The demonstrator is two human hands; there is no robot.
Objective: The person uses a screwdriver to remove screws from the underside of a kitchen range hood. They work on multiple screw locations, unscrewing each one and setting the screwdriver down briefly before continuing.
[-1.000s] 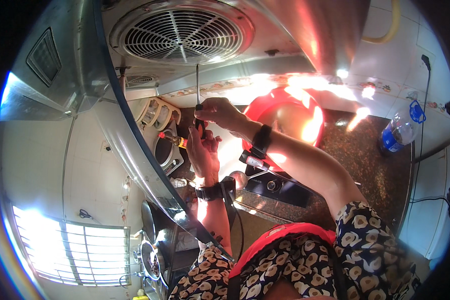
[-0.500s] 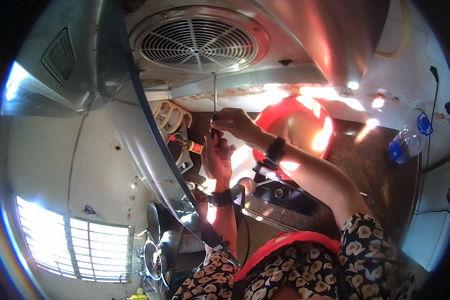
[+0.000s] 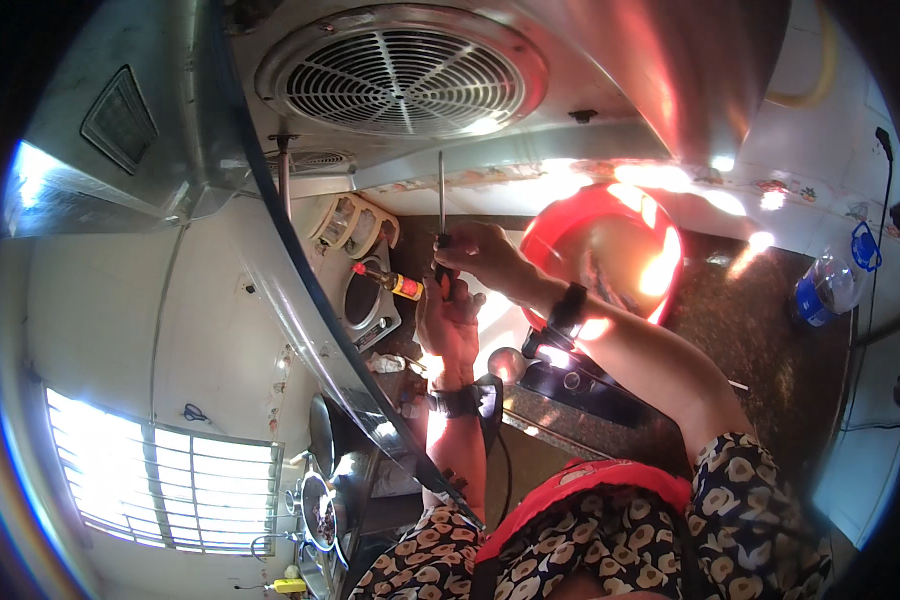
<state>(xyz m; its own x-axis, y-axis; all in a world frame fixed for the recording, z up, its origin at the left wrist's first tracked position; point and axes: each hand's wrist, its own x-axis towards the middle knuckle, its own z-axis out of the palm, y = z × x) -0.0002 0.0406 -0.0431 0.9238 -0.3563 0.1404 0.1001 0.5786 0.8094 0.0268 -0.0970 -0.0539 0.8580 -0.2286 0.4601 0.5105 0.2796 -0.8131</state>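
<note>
A screwdriver point(image 3: 441, 190) stands upright, its thin metal shaft pointing up at the underside of the metal range hood point(image 3: 530, 140). The tip is close below a round slotted fan grille point(image 3: 400, 80); whether it touches the hood I cannot tell. My left hand point(image 3: 450, 328) is wrapped round the dark handle from below. Above it, my right hand point(image 3: 485, 255) pinches the top of the handle near the shaft. Beside my left hand is a bottle point(image 3: 404, 287) with a red cap and a yellow-red label.
Right of my hands a red basin point(image 3: 670, 262) sits on the dark counter point(image 3: 735, 330). A clear plastic jug point(image 3: 820, 290) with a blue handle stands far right. The hood's metal edge point(image 3: 315, 300) slants down on the left, near my left forearm. Several pans point(image 3: 320, 435) are at lower left.
The whole view has shifted slightly to the right. Both hands keep their grip on the screwdriver. More of a metal rod below the hood's left edge shows now.
</note>
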